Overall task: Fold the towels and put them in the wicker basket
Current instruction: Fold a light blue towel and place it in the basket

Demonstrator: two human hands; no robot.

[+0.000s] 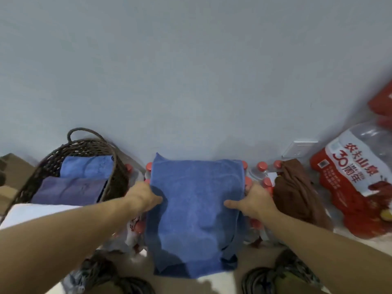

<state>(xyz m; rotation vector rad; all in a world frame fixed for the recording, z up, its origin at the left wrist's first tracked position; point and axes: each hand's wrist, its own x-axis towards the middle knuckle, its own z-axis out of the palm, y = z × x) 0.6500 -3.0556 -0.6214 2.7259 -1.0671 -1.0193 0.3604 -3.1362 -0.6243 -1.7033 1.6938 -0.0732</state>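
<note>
A blue towel [196,211] lies draped over a pack of red-capped water bottles [257,172] that stands against the wall [191,71], its lower end hanging down toward the floor [214,283]. The left hand [144,197] grips the towel's left edge, fingers curled into the cloth. The right hand [252,201] holds the right edge, thumb lying flat on top and fingers tucked behind the fabric.

To the left, the wicker basket [53,164] sits beside the bottles with its loop handle at the wall side. Inside it lie a folded light blue towel [87,168] at the far end, a purple towel [70,190] in the middle, and a white towel [36,213] nearest the person.

A crumpled brown towel [297,189] rests on the bottles just right of the right hand. Farther right lies a red-and-white bottle pack [352,185].
</note>
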